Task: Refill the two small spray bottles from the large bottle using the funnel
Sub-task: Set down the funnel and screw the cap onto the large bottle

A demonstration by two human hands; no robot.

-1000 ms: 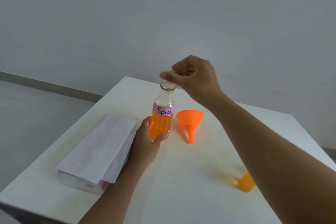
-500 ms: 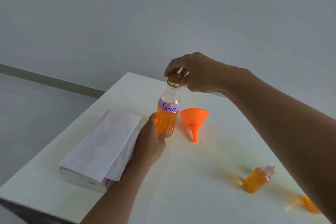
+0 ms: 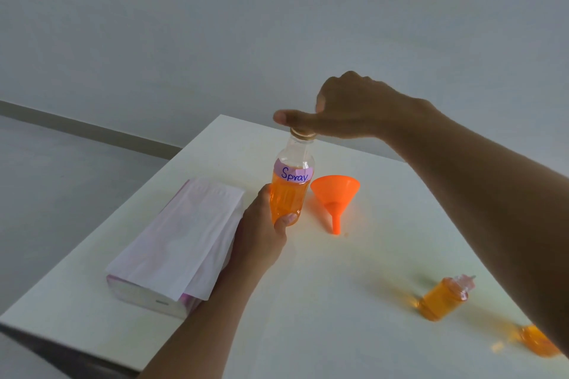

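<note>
A large clear bottle [image 3: 291,184] with orange liquid and a purple "Spray" label stands upright on the white table [image 3: 354,332]. My left hand [image 3: 261,232] grips its lower body. My right hand [image 3: 341,111] lies over its gold cap [image 3: 302,132], thumb stretched out to the left. An orange funnel [image 3: 335,194] lies on its side just right of the bottle. One small spray bottle [image 3: 443,298] filled with orange liquid stands at the near right. A second small bottle [image 3: 538,344] shows partly behind my right forearm.
A pack of tissues [image 3: 175,243] with a white sheet draped over it lies left of the large bottle, touching my left wrist. The table's left edge runs diagonally beside it. A grey wall rises behind the table.
My right hand brought the gold cap down onto the open bottle mouth and has since turned on it, thumb now pointing left. The view shifted, revealing the two small bottles.
</note>
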